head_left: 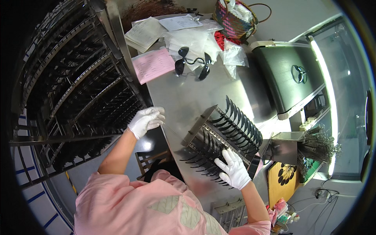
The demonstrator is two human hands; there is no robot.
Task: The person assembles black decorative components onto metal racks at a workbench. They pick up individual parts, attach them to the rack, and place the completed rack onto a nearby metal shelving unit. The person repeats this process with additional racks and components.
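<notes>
In the head view, the rack [200,125] of dark pieces [213,149] lies on the table [172,96], under your right hand [235,171]. Its fingers are spread at the near row; whether they grip, I can't tell. Touch lightly: the close-set pieces could knock together. Your left hand's [145,122] fingers curl together, perhaps on a faint thin line; their hold is unclear. Your right fingertips are partly lost among the pieces.

Pink top [121,203], white gloves [236,172]
</notes>
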